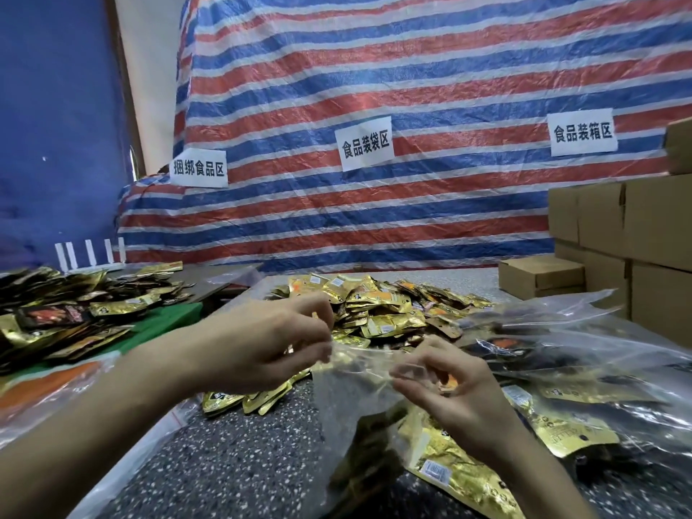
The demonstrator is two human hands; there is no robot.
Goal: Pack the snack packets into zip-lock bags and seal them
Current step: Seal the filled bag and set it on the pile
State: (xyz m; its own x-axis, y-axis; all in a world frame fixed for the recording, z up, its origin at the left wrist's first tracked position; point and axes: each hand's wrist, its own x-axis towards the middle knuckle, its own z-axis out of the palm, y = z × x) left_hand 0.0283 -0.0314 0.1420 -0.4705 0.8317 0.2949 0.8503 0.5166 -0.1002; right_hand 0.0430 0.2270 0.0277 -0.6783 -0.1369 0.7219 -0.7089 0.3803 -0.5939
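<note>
Two hands are working right below us in the head view, and we are watching both of them pinching the mouth of one clear zip-lock bag [355, 417]. The left hand [269, 342] is curling its fingers round the bag's upper left edge, thumb and fingertips nipping the plastic. The right hand [458, 393] is gripping the same edge further right, thumb and forefinger closing on the strip. The bag is hanging between them, drooping toward the speckled counter [239, 455], and dark and gold packets are showing through its lower part. Whether the seal is pressed closed, we cannot tell.

Beyond the hands, a loose heap of gold snack packets [385, 305] is lying on the counter, with a few more poking out beneath the left wrist. To the right, filled clear bags [569, 331] are lying piled just beside the right hand, gold packets glinting through the film. Over on the left, a second heap of packets [71, 312] is sitting on a green surface, well apart from the bag. Brown cardboard boxes [636, 226] are standing stacked at the right edge. A red, white and blue striped tarp [374, 88] is hanging behind everything, carrying three white paper signs [365, 144].
</note>
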